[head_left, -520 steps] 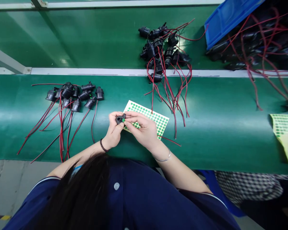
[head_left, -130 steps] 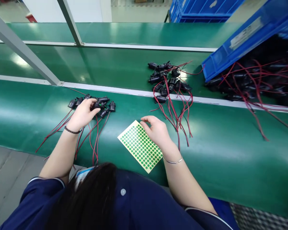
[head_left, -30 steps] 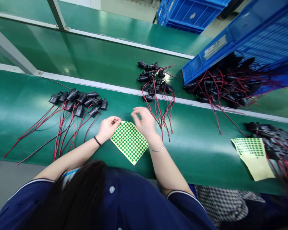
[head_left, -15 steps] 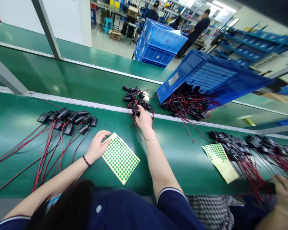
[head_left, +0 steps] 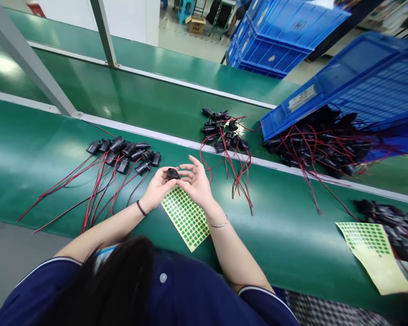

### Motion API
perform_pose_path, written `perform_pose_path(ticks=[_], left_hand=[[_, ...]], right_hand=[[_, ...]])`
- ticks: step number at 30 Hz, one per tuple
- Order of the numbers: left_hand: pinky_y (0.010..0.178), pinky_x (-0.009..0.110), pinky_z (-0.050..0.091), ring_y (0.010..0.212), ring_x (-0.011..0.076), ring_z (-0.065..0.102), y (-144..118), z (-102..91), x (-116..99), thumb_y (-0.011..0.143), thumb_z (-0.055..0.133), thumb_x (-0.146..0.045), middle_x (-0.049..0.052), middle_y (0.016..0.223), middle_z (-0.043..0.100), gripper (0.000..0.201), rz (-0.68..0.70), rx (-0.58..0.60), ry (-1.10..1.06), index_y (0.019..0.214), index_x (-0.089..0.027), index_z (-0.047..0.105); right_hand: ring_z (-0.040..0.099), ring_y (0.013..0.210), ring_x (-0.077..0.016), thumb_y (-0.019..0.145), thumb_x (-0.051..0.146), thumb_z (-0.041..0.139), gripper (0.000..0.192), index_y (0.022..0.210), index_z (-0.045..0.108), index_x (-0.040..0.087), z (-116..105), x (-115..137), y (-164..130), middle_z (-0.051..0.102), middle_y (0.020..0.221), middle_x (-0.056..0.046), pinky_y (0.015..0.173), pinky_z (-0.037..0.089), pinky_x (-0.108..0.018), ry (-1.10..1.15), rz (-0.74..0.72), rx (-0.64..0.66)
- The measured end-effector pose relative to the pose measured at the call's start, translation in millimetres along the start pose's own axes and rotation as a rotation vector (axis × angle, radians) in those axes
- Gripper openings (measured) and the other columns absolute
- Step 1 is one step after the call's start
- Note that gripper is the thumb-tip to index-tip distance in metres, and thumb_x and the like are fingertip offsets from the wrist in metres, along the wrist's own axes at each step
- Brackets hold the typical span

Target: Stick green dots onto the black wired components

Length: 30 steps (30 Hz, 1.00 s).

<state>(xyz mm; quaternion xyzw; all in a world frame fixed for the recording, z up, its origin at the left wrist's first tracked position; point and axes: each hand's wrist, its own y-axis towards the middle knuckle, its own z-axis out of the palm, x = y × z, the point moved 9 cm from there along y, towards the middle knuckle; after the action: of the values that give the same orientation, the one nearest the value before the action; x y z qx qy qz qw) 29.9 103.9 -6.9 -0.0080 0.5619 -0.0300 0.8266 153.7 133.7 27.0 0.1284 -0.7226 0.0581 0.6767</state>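
Observation:
A small black plastic socket-like part (head_left: 173, 174) is pinched in the fingers of my left hand (head_left: 158, 186). My right hand (head_left: 197, 183) is beside it with fingers stretched and apart; its thumb is close to the part, and I cannot tell whether it touches. Under both hands a pale sheet of round green stickers (head_left: 188, 219) lies on the green bench, its upper end partly covered. To the left is a group of similar black parts (head_left: 124, 154) with long red wires toward me. Beyond my right hand sits another pile of black wired parts (head_left: 221, 129).
A tilted blue crate (head_left: 302, 99) has a heap of black wired parts (head_left: 326, 145) at its mouth. At right, a second sticker sheet (head_left: 377, 253) lies beside more black parts (head_left: 394, 217). Grey metal posts (head_left: 104, 34) rise from the bench; stacked blue crates (head_left: 275, 38) stand behind.
My right hand has come back from the far pile toward my left hand. A black part is now held in my left hand above the sticker sheet. The camera view has shifted.

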Motion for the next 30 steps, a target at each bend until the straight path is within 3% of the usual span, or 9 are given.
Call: perform_pose_path(ticks=[3, 6, 10, 14, 18, 22, 26, 30], left_hand=[[0.095, 0.037, 0.053, 0.103, 0.0179, 0.069, 0, -12.5, -3, 0.072, 0.08, -0.035, 0.006, 0.106, 0.069, 0.047, 0.011, -0.107, -0.011, 0.101, -0.022, 0.045], [0.084, 0.031, 0.053, 0.08, 0.0123, 0.065, -2, -18.4, -9, 0.071, 0.079, -0.031, -0.003, 0.084, 0.063, 0.043, 0.026, -0.182, 0.084, 0.096, -0.022, 0.045], [0.081, 0.029, 0.052, 0.079, 0.0119, 0.062, -5, -10.4, -12, 0.072, 0.075, -0.031, -0.001, 0.085, 0.062, 0.036, 0.025, -0.118, 0.188, 0.091, -0.021, 0.046], [0.081, 0.031, 0.051, 0.079, 0.0127, 0.062, -9, -6.4, -14, 0.074, 0.073, -0.028, -0.002, 0.084, 0.06, 0.038, 0.069, -0.065, 0.298, 0.097, -0.022, 0.043], [0.095, 0.036, 0.049, 0.098, 0.0158, 0.063, -15, 1.0, -20, 0.078, 0.066, -0.021, 0.004, 0.102, 0.061, 0.037, 0.189, -0.002, 0.383, 0.106, -0.022, 0.042], [0.087, 0.033, 0.051, 0.089, 0.0139, 0.064, -16, 5.0, -23, 0.079, 0.067, -0.023, 0.005, 0.102, 0.064, 0.035, 0.194, -0.003, 0.359, 0.102, -0.023, 0.04], [0.082, 0.03, 0.05, 0.081, 0.0133, 0.065, -14, 1.6, -23, 0.076, 0.071, -0.028, 0.001, 0.088, 0.066, 0.035, 0.119, -0.06, 0.4, 0.091, -0.023, 0.041], [0.077, 0.029, 0.05, 0.077, 0.0132, 0.065, -13, -2.6, -25, 0.073, 0.071, -0.027, -0.001, 0.081, 0.064, 0.032, 0.102, -0.103, 0.473, 0.089, -0.022, 0.043]], right_hand=[[0.06, 0.12, -0.0235, 0.075, 0.033, 0.077, 0.049, 0.121, 0.059, 0.025, -12, 7, -4, 0.056, 0.132, -0.011, 0.095, 0.056, -0.04, -0.115, -0.053, -0.106], [0.062, 0.115, -0.0226, 0.078, 0.036, 0.073, 0.028, 0.102, 0.066, 0.022, -16, -3, -9, 0.06, 0.129, -0.011, 0.092, 0.057, -0.038, 0.017, 0.068, -0.128], [0.067, 0.091, -0.0177, 0.072, 0.038, 0.078, 0.026, 0.09, 0.069, 0.021, -7, -21, -17, 0.067, 0.119, -0.008, 0.083, 0.058, -0.035, 0.226, 0.239, -0.116], [0.064, 0.079, -0.0146, 0.069, 0.042, 0.081, 0.028, 0.08, 0.069, 0.02, -3, -23, -22, 0.069, 0.109, -0.007, 0.077, 0.057, -0.032, 0.235, 0.259, -0.142], [0.061, 0.07, -0.0122, 0.074, 0.046, 0.077, 0.028, 0.081, 0.068, 0.021, -1, -16, -25, 0.069, 0.1, -0.005, 0.074, 0.056, -0.031, 0.224, 0.244, -0.12], [0.061, 0.072, -0.014, 0.079, 0.044, 0.073, 0.024, 0.084, 0.067, 0.021, -3, -8, -27, 0.069, 0.095, -0.005, 0.074, 0.056, -0.032, 0.107, 0.188, -0.098], [0.064, 0.084, -0.0177, 0.081, 0.041, 0.07, 0.02, 0.08, 0.067, 0.021, -6, -4, -29, 0.069, 0.093, -0.006, 0.075, 0.056, -0.033, -0.026, 0.135, -0.113], [0.065, 0.085, -0.0186, 0.08, 0.037, 0.071, 0.016, 0.075, 0.068, 0.021, -6, -2, -29, 0.069, 0.093, -0.006, 0.067, 0.055, -0.03, -0.088, 0.105, -0.105]])
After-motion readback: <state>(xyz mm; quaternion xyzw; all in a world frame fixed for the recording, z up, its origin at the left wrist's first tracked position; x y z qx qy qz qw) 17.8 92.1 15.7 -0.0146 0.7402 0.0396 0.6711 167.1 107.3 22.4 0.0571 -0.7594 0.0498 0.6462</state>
